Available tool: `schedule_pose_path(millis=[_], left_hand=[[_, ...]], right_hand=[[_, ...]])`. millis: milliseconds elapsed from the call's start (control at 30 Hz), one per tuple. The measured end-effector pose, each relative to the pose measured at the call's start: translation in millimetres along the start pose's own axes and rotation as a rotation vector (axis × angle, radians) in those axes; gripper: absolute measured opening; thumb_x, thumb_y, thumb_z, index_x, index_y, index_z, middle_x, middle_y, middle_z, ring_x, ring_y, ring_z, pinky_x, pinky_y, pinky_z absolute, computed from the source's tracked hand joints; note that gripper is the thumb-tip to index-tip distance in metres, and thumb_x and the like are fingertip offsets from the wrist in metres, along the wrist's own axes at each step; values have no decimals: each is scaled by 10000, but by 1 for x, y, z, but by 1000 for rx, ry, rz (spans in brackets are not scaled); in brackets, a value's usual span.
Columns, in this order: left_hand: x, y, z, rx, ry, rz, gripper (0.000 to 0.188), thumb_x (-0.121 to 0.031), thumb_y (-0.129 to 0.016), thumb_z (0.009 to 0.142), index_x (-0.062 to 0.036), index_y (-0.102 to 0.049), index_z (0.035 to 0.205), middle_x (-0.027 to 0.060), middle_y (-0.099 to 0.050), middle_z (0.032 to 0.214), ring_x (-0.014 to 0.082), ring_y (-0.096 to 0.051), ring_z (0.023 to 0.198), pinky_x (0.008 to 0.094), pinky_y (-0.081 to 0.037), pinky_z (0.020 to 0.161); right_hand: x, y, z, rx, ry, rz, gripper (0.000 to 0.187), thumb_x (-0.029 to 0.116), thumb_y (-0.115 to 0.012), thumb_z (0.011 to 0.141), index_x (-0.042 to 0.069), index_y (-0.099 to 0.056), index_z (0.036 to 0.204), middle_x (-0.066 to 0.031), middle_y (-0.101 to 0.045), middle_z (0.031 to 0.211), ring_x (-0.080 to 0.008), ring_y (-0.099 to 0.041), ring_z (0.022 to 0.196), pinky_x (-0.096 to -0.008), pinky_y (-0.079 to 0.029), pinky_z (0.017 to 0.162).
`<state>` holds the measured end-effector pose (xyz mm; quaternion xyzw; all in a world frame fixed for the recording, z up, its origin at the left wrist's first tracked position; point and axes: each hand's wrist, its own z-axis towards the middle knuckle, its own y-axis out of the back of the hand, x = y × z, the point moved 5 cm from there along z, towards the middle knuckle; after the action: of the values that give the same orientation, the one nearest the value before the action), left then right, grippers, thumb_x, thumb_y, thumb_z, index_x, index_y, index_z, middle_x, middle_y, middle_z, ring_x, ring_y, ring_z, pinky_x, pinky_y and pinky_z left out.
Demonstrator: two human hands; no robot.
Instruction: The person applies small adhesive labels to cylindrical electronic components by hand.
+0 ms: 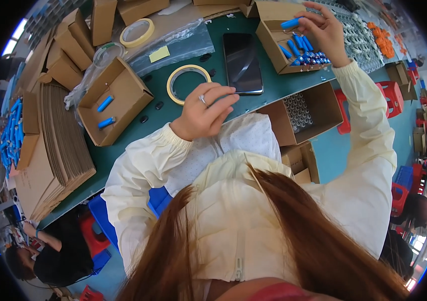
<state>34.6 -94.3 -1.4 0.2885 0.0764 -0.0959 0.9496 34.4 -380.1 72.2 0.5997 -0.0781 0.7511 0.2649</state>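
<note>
A blue cylindrical battery cell (289,23) is pinched between the thumb and fingers of my right hand (325,31). The hand is raised over an open cardboard box (272,44), where several more blue cells (301,44) lie, some standing on end. Nearer to me, my left hand (206,109), with a ring on one finger, hovers beside the lower edge of a dark phone (242,62). Its fingers are curled together, and anything between them is hidden. To its left, an open cardboard tray (123,108) contains two blue cells (105,104) with thin leads.
Tape rolls (176,95) and small black discs (159,105) lie on the green table (183,57). Stacked cardboard (63,145) and a heap of blue cells (13,135) occupy the left. Below the table's edge, a box (324,108) contains metallic cylinders. Red stools (391,95) stand at right.
</note>
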Motion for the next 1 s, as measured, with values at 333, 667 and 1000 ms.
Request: schedule_pose_path(millis=[333, 667, 1000], left_hand=[[36, 38, -4, -188, 401, -152, 355, -175, -718, 723, 15, -605, 1001, 140, -626, 891, 210, -600, 737, 275, -477, 648], [59, 50, -36, -386, 883, -508, 217, -25, -625, 797, 33, -591, 1003, 96, -641, 873, 133, -602, 744, 234, -484, 678], [53, 40, -43, -231, 997, -512, 214, 3, -524, 862, 41, -512, 1073, 93, -606, 927, 123, -581, 824, 215, -467, 716]], right_hand=[[31, -145, -54, 602, 466, -41, 440, -29, -607, 792, 30, -469, 1205, -49, -666, 862, -91, -592, 703, -215, -495, 657], [35, -204, -33, 730, 385, 254, 370, 16, -633, 773, 22, -530, 1128, -70, -663, 865, -86, -587, 690, -207, -481, 626], [3, -220, -22, 830, 72, 589, 170, 209, -626, 784, 42, -633, 752, -190, -469, 1275, -149, -473, 1006, -292, -397, 863]])
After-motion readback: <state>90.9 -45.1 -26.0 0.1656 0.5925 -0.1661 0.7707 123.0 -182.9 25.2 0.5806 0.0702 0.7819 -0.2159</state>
